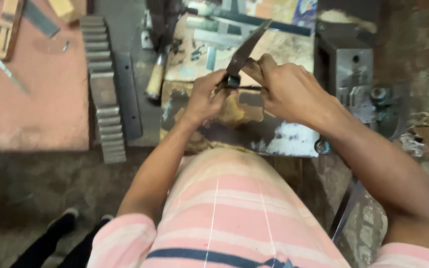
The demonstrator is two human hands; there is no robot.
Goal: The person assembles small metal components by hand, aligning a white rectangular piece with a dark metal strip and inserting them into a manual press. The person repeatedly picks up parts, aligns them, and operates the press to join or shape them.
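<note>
My left hand (205, 97) and my right hand (286, 89) meet over a stained, worn workbench (284, 141). Between them is a dark metal knife blade (247, 48) that points up and away from me. My right hand grips the brown wooden handle end (254, 69). My left hand pinches a small dark piece (233, 81) at the base of the blade. My fingers hide the join between blade and handle.
A hammer with a wooden handle (155, 78) lies left of my hands. A toothed metal rack (101, 84) and a flat dark bar (126, 94) lie further left by a reddish board (31, 94). A grey metal block (349, 74) stands at right.
</note>
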